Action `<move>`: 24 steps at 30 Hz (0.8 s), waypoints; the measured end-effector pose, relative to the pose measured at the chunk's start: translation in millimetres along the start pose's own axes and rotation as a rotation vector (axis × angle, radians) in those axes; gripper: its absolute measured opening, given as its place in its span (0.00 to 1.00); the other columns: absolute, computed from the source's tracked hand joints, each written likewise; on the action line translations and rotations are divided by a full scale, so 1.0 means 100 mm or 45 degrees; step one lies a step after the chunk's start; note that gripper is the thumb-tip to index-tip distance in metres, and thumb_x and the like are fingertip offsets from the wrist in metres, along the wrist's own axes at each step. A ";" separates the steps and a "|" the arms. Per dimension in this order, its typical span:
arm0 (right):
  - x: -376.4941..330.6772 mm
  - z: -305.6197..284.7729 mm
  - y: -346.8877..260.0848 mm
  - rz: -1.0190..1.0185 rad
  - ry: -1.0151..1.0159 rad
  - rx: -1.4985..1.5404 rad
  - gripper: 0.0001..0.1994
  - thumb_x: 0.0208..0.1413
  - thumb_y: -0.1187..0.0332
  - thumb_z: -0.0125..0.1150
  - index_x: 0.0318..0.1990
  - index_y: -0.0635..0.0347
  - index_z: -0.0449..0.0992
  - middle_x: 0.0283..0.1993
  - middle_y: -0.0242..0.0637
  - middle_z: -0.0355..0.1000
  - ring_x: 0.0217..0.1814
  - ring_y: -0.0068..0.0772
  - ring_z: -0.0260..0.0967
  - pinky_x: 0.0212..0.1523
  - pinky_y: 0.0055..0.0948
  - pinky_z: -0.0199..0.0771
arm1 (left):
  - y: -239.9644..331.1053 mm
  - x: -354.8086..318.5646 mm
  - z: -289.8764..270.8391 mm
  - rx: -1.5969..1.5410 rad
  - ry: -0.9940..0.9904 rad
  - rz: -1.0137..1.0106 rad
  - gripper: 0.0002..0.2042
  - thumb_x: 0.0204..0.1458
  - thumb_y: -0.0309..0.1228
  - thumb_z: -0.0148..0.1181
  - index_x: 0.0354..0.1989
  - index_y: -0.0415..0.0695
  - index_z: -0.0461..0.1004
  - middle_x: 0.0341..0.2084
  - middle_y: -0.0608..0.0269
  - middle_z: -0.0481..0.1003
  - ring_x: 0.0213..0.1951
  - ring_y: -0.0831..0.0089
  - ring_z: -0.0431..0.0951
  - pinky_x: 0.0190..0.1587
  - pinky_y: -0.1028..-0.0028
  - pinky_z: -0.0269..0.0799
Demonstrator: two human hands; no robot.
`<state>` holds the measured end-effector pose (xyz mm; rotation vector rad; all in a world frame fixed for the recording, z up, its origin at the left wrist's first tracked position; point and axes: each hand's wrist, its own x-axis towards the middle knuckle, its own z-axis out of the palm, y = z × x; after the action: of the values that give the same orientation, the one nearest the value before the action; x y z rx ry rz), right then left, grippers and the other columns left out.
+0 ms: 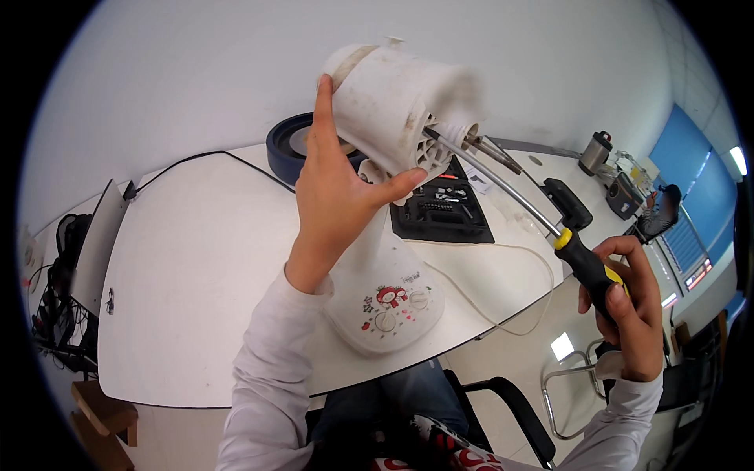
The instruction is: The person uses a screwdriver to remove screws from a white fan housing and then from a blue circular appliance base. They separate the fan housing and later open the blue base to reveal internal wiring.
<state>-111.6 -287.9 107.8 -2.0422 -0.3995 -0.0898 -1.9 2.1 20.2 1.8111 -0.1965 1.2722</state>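
My left hand (338, 184) is wrapped round the underside and near side of a white motor housing (385, 98), apparently a fan's, thumb and fingers spread over its shell. The housing is tilted on a white stand, whose base (393, 302) on the table has two knobs and a red cartoon print. A metal shaft (495, 153) sticks out from its vented end. In my right hand (636, 302), closed round the handle, is a long screwdriver (518, 200) with a black and yellow grip. Its tip reaches the vented end; whether it sits in a screw is hidden.
Behind the stand lie a black bit case (444, 216) and a blue round object (287, 149). A power cord (542, 314) loops over the table's front edge. A black tool (567, 202) and a thermos (595, 153) stand right. A person (660, 212) sits far right.
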 end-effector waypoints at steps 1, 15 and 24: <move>0.00 -0.01 0.00 0.054 -0.053 0.054 0.27 0.50 0.49 0.58 0.48 0.61 0.61 0.25 0.35 0.68 0.15 0.11 0.55 0.15 0.11 0.47 | -0.01 0.02 0.01 -0.003 0.004 0.022 0.59 0.24 0.48 0.72 0.67 0.45 0.40 0.55 0.43 0.62 0.20 0.79 0.60 0.26 0.82 0.63; -0.26 -0.17 -0.25 -0.274 0.235 -0.821 0.27 0.51 0.53 0.49 0.52 0.65 0.67 0.24 0.38 0.70 0.24 0.24 0.67 0.31 0.22 0.62 | 0.03 0.03 -0.02 -0.056 -0.075 -0.064 0.59 0.27 0.52 0.72 0.66 0.42 0.40 0.55 0.43 0.62 0.53 0.54 0.68 0.47 0.66 0.69; -0.25 -0.20 0.68 -0.904 0.455 0.197 0.13 0.64 0.57 0.38 0.52 0.45 0.64 0.47 0.49 0.57 0.26 0.16 0.61 0.12 0.08 0.61 | -0.21 -0.01 -0.40 -0.232 -0.149 -0.194 0.44 0.46 0.51 0.61 0.66 0.45 0.44 0.51 0.48 0.64 0.23 0.77 0.68 0.28 0.79 0.67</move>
<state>-111.7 -341.2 54.5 -1.6047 -0.8528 -0.8146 -17.4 43.6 10.6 1.7099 -0.2268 1.0102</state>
